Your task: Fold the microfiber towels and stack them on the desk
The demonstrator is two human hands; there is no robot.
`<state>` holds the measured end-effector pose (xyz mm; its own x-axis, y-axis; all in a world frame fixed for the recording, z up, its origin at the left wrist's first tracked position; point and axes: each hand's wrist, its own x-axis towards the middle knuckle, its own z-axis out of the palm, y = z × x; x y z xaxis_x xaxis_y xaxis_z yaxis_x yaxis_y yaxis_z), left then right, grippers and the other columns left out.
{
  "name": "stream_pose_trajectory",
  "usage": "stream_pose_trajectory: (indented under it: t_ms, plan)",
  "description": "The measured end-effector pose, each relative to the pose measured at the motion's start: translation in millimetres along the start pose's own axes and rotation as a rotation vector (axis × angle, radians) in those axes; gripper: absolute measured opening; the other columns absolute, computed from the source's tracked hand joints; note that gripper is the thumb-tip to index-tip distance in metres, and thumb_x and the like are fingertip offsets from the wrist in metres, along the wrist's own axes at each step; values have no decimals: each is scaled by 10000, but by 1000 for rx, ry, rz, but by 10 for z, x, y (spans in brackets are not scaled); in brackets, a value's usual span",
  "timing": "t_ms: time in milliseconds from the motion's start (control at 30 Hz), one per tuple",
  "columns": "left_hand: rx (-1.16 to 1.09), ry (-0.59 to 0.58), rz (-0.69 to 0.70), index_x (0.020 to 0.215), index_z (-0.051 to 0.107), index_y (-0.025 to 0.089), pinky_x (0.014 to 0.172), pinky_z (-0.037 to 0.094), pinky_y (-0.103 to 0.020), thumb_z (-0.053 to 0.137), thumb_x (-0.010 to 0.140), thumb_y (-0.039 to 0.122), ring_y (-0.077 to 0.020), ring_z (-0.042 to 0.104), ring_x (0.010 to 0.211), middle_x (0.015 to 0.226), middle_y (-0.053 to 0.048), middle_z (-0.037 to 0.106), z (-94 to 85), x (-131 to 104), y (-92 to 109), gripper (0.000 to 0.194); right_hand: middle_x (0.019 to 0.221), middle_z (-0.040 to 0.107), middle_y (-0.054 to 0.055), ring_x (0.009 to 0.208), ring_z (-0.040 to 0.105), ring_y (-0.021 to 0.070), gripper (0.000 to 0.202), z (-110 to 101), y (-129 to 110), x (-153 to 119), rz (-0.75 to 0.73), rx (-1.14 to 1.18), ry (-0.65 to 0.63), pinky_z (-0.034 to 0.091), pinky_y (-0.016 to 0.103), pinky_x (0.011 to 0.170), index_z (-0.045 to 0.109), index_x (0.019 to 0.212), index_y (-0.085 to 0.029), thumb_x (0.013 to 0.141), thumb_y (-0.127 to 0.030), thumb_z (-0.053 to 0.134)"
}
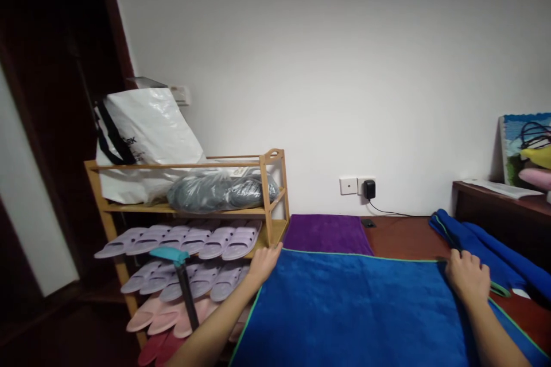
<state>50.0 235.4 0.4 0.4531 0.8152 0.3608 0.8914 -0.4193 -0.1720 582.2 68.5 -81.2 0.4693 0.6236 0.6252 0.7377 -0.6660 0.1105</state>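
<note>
A blue cloth (365,304) with a green edge spreads across the lower middle of the head view. At its far left corner, my left hand (264,262) is closed on the cloth. My right hand (468,275) grips the far edge towards the right, with its fingers curled. Just beyond the blue cloth, a purple cloth (328,234) lies flat on the reddish-brown surface (402,239). More blue fabric (477,246) lies bunched beside my right hand, partly rolled, with a green edge and a small white label.
At the left, a wooden rack (275,206) holds rows of slippers (215,241), a white bag (150,126) and a plastic-wrapped grey bundle (219,190). A teal-topped black handle (185,281) stands before it. A black plug (369,189) with a cord is in the wall.
</note>
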Motion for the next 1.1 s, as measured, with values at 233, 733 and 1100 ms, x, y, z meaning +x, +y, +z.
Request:
stream_pose_trajectory:
  t_ms: [233, 733, 1100]
  plan:
    - [-55, 51, 65, 1292, 502, 190, 971, 379, -412, 374, 920, 107, -275, 440, 1237, 1327, -139, 503, -196, -373, 270, 402, 930, 610, 110, 927, 550, 245, 311, -262, -49, 8, -268, 58, -134, 338, 369, 813, 592, 998, -131, 889, -191, 306]
    - [-381, -52, 218, 1413, 370, 238, 1079, 278, -477, 335, 979, 304, -252, 246, 1376, 1502, -88, 272, -392, -1450, 419, 441, 1421, 360, 129, 1349, 262, 258, 642, -396, -268, -328, -140, 234, -446, 263, 478, 1056, 466, 1305, -187, 867, -590, 224]
    - [-430, -156, 288, 1425, 323, 326, 1083, 260, -529, 327, 964, 509, -253, 269, 1366, 1492, -43, 292, -654, -1986, 385, 496, 1494, 220, 123, 1394, 140, 254, 727, -554, -174, -676, -81, 226, -487, 209, 529, 1082, 316, 1422, -194, 854, -613, 145]
